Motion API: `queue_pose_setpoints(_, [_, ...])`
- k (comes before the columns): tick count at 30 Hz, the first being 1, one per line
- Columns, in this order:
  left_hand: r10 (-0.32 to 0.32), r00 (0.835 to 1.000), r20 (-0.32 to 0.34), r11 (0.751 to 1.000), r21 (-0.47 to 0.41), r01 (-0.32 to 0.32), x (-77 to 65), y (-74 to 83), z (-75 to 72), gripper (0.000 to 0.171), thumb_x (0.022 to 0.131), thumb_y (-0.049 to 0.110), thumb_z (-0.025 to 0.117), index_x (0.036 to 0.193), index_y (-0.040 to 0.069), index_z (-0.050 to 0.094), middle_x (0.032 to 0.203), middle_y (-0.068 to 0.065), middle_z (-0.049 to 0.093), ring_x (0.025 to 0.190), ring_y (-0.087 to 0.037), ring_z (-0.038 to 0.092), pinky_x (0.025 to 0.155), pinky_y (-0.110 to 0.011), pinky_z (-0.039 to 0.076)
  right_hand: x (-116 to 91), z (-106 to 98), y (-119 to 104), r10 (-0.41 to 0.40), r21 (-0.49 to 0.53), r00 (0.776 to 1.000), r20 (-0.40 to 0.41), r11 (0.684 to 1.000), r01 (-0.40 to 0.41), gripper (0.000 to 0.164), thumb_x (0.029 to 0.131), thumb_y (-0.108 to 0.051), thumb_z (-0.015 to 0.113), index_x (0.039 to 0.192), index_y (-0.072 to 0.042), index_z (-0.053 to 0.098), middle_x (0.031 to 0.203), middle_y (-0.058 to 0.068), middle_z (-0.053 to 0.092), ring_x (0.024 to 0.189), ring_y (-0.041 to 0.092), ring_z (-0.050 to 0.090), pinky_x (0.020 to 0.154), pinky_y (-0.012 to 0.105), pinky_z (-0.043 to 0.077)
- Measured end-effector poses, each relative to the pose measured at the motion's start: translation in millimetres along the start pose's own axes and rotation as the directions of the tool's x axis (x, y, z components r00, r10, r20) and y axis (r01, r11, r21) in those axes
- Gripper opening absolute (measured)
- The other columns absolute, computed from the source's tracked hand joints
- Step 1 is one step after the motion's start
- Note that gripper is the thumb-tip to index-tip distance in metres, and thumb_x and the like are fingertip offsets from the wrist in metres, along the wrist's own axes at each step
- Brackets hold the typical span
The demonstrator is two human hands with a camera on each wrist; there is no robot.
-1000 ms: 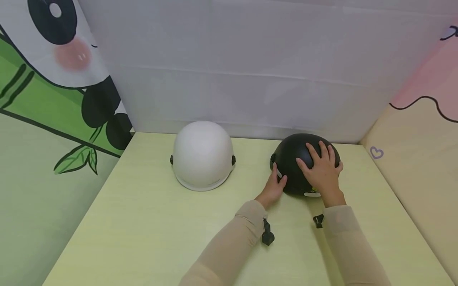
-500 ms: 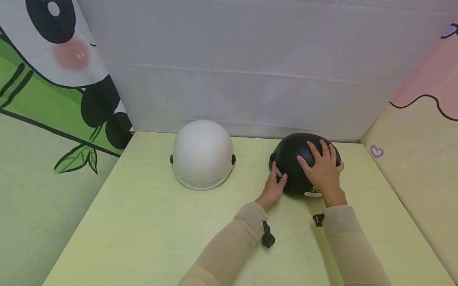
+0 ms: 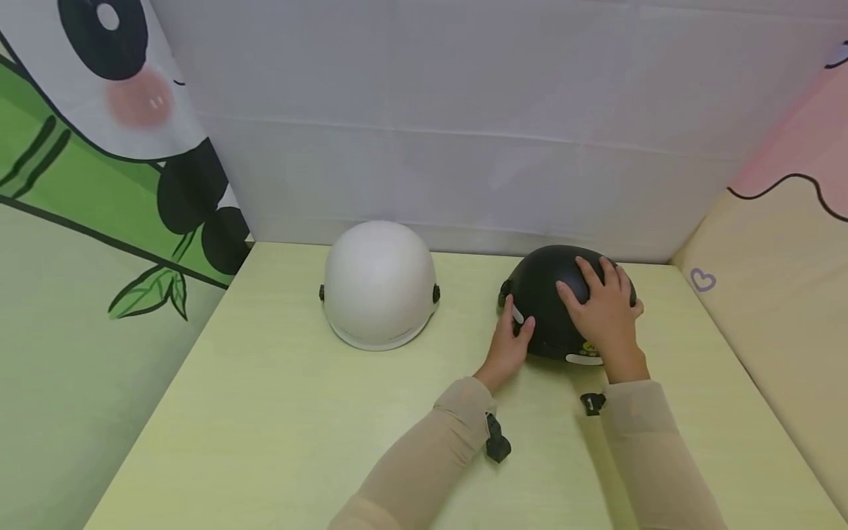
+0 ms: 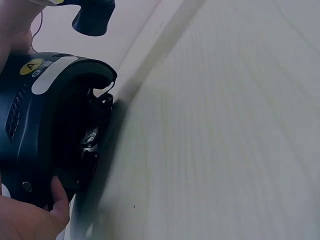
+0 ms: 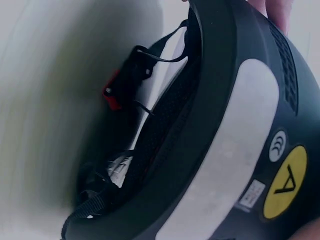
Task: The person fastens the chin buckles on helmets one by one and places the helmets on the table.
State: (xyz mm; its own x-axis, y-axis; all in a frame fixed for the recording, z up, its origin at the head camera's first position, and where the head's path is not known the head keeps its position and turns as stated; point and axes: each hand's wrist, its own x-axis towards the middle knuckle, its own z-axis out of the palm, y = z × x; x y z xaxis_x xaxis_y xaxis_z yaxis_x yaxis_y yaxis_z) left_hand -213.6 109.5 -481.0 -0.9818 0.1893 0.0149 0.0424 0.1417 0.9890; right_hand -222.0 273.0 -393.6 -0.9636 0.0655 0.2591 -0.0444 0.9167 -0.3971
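A black half-shell helmet (image 3: 550, 309) sits at the back right, dome up. At its left rim my left hand (image 3: 506, 350) grips the edge, the thumb (image 4: 60, 197) against the rim in the left wrist view. My right hand (image 3: 606, 313) lies spread over the right of the dome, fingers splayed toward the back. Close up in the right wrist view, the helmet's rim (image 5: 215, 100) shows a pale strip, a yellow round sticker (image 5: 285, 182) and dark inner straps (image 5: 132, 75) below. A white helmet (image 3: 379, 287) stands left of the black one, untouched.
The pale yellow table (image 3: 278, 419) carries both helmets near its back edge. A grey-white cloth wall (image 3: 424, 132) rises behind them. Printed cartoon panels flank the table, a green one (image 3: 79, 294) and a cream one (image 3: 782, 294). Small black devices (image 3: 497, 438) sit at the cuffs.
The head view shifts slightly, so the scene sits a little farther right. Both hands and the black helmet keep nearly the same places; the white helmet stays put.
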Motion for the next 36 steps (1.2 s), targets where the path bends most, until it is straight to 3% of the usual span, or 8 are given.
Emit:
queue_pose_setpoints(8, [0.056,0.997,-0.046,0.998,-0.041,-0.057,-5.7,2.8,0.1,0.065,0.104,0.039,0.044,0.158,0.017,0.014,0.159,-0.008,0.017,0.144,-0.023,0.017,0.113,-0.044,0.019,-4.0,-6.4,-6.4,0.03,0.043,0.999,0.014,0.999,-0.031,0.074,0.096,-0.064,0.04,0.154,-0.019,0.031,0.156,0.022,0.016,0.141,0.045,0.007,0.088,0.081,0.014])
queue_pose_setpoints(22, [0.079,0.995,-0.055,0.99,-0.111,-0.085,-8.7,12.8,-1.6,0.065,0.104,0.038,0.045,0.157,0.016,0.015,0.156,-0.012,0.018,0.143,-0.027,0.02,0.111,-0.047,0.023,-8.8,-15.2,-14.5,0.062,0.065,0.998,0.033,0.996,-0.064,0.074,0.097,-0.063,0.037,0.155,-0.018,0.027,0.157,0.022,0.013,0.14,0.048,0.007,0.086,0.082,0.016])
queue_pose_setpoints(36, [0.039,0.997,-0.064,0.997,-0.061,-0.042,-8.3,34.6,-10.0,0.065,0.102,0.039,0.05,0.157,0.021,0.019,0.157,-0.007,0.024,0.141,-0.024,0.026,0.111,-0.046,0.025,-11.9,-25.1,-20.5,0.104,0.093,0.994,0.03,0.99,-0.106,0.073,0.099,-0.06,0.035,0.156,-0.016,0.024,0.157,0.023,0.013,0.14,0.049,0.007,0.085,0.082,0.017])
